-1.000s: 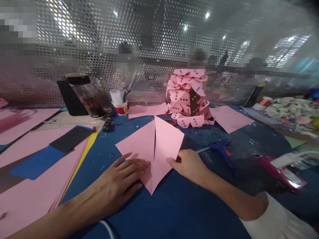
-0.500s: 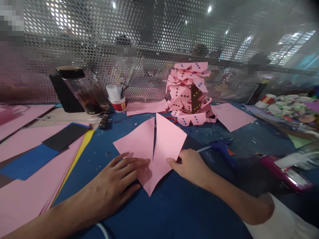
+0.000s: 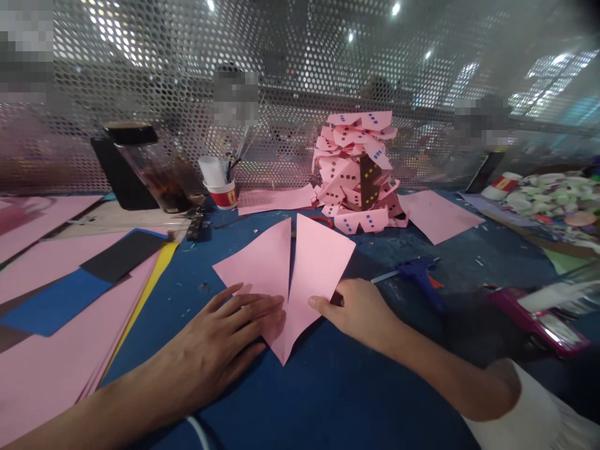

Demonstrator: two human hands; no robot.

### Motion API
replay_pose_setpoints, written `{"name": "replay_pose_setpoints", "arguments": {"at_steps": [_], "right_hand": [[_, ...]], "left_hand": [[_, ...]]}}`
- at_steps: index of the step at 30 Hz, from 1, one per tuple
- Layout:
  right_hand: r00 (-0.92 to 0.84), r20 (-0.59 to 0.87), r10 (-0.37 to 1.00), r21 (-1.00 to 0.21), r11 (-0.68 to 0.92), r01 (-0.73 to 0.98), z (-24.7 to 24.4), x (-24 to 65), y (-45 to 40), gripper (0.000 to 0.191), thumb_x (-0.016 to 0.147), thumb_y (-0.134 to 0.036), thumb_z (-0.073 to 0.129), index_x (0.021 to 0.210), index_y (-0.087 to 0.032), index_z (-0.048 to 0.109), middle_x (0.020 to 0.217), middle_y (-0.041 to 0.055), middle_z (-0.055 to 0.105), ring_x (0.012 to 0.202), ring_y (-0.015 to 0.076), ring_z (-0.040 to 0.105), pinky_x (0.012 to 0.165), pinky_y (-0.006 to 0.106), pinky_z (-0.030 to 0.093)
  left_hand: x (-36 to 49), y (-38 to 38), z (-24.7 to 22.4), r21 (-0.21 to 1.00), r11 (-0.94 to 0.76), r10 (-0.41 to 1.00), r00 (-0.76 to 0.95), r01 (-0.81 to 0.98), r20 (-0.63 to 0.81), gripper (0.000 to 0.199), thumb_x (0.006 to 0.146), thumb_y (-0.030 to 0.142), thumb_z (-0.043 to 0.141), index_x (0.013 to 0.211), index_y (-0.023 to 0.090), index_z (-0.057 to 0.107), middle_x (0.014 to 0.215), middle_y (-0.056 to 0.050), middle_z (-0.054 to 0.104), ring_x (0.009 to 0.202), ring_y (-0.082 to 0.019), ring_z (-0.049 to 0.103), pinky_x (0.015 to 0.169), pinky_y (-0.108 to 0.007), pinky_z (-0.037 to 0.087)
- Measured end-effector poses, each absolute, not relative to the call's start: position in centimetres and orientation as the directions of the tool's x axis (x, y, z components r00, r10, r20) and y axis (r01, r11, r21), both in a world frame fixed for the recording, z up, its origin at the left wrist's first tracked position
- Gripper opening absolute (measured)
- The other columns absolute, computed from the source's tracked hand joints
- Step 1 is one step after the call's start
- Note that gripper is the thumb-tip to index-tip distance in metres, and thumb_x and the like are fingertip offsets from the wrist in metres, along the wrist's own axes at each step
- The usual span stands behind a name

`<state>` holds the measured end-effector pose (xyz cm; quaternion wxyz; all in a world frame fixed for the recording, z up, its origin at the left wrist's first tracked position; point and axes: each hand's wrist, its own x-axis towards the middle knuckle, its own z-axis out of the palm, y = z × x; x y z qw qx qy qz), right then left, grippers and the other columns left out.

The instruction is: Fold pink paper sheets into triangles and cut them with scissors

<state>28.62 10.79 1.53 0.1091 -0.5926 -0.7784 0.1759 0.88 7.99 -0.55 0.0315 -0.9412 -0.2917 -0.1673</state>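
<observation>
In the middle of the blue table is a pink sheet of paper (image 3: 321,262), slit from its far edge and creased down to a point at the near end. My left hand (image 3: 234,334) lies flat on its left half, fingers stretched out. The right edge is gripped by my right hand (image 3: 363,315), thumb on top and the other fingers tucked underneath, and that half is lifted a little. Behind the sheet stands a tower of folded pink paper (image 3: 351,175) with blue, black and yellow squares on it.
A blue glue gun (image 3: 419,272) lies to the right, near a magenta case (image 3: 539,319). Pink sheets (image 3: 51,375) with blue paper (image 3: 60,300) and black paper (image 3: 122,253) spread leftward. A jar (image 3: 154,172) and a paper cup (image 3: 220,190) stand before the perforated metal screen (image 3: 290,81).
The right half of the pink sheet has swung slightly to the right. My right thumb has slid a little left on it, while my left hand stays nearly still.
</observation>
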Motion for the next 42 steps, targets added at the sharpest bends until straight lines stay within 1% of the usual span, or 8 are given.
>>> {"name": "replay_pose_setpoints", "arguments": {"at_steps": [4,8,13,18,23,30,36,42], "right_hand": [[-0.239,-0.038,0.97,-0.381,0.207,0.901,1.5,28.3,10.6,0.032,0.088,-0.045,0.063,0.073,-0.02,0.074,0.072,0.0069,0.075,0.064,0.0189,0.064,0.058,0.03,0.03],[-0.258,-0.018,0.966,-0.377,0.233,0.896,1.4,28.3,10.5,0.03,0.088,-0.043,0.063,0.074,-0.02,0.075,0.074,0.0074,0.076,0.066,0.0198,0.066,0.059,0.03,0.032],[-0.275,-0.031,0.961,-0.378,0.243,0.893,1.5,28.4,10.5,0.03,0.089,-0.041,0.061,0.074,-0.019,0.074,0.074,0.0072,0.076,0.065,0.0187,0.066,0.058,0.029,0.031],[-0.268,-0.055,0.962,-0.389,0.227,0.893,1.8,28.6,10.4,0.034,0.089,-0.045,0.061,0.069,-0.019,0.071,0.067,0.005,0.073,0.06,0.0171,0.062,0.055,0.029,0.027],[-0.328,-0.04,0.944,-0.496,0.266,0.827,2.3,28.3,9.9,0.036,0.092,-0.05,0.059,0.072,-0.022,0.071,0.067,0.0005,0.071,0.058,0.0135,0.058,0.056,0.028,0.027],[-0.316,0.003,0.949,-0.484,0.277,0.83,2.0,27.5,9.7,0.035,0.089,-0.034,0.061,0.058,-0.019,0.061,0.054,-0.0026,0.061,0.049,0.0093,0.043,0.062,0.03,0.029],[-0.306,0.026,0.952,-0.466,0.282,0.839,1.5,27.5,9.7,0.031,0.088,-0.032,0.06,0.06,-0.019,0.061,0.061,-0.0011,0.067,0.057,0.0126,0.052,0.074,0.033,0.035],[-0.32,0.024,0.947,-0.437,0.298,0.849,1.5,27.6,9.5,0.032,0.089,-0.032,0.059,0.06,-0.019,0.063,0.063,0.0007,0.069,0.059,0.0139,0.055,0.073,0.033,0.036]], "left_hand": [[0.8,8.1,-0.5,0.034,-0.832,0.534,0.783,0.554,0.319,0.049,0.099,0.024,0.054,0.148,0.028,0.05,0.146,-0.004,0.06,0.13,-0.021,0.057,0.123,-0.042,0.031],[0.7,8.0,-0.3,0.007,-0.819,0.555,0.79,0.573,0.262,0.051,0.101,0.026,0.053,0.151,0.028,0.047,0.149,-0.003,0.057,0.134,-0.021,0.054,0.125,-0.043,0.027],[0.7,7.7,-0.3,0.044,-0.801,0.587,0.769,0.597,0.252,0.051,0.1,0.027,0.055,0.15,0.029,0.047,0.15,-0.003,0.057,0.137,-0.021,0.052,0.126,-0.043,0.025],[0.7,7.8,-0.3,0.026,-0.818,0.559,0.783,0.575,0.272,0.049,0.1,0.025,0.054,0.149,0.028,0.049,0.15,-0.002,0.057,0.138,-0.02,0.05,0.127,-0.042,0.021],[0.7,8.0,-0.3,-0.006,-0.837,0.52,0.799,0.547,0.303,0.046,0.1,0.021,0.052,0.146,0.029,0.053,0.147,-0.002,0.059,0.133,-0.02,0.055,0.124,-0.043,0.026],[0.7,7.8,-0.4,0.0,-0.82,0.552,0.79,0.573,0.267,0.046,0.101,0.025,0.053,0.147,0.03,0.051,0.148,-0.002,0.058,0.134,-0.021,0.053,0.124,-0.046,0.027],[0.8,7.6,-0.1,0.023,-0.808,0.576,0.783,0.588,0.233,0.046,0.102,0.025,0.052,0.147,0.032,0.05,0.149,-0.002,0.057,0.138,-0.021,0.051,0.125,-0.049,0.024],[0.9,7.6,0.2,0.015,-0.814,0.568,0.791,0.58,0.229,0.042,0.102,0.026,0.052,0.144,0.029,0.053,0.149,-0.003,0.058,0.139,-0.02,0.05,0.127,-0.047,0.022]]}}
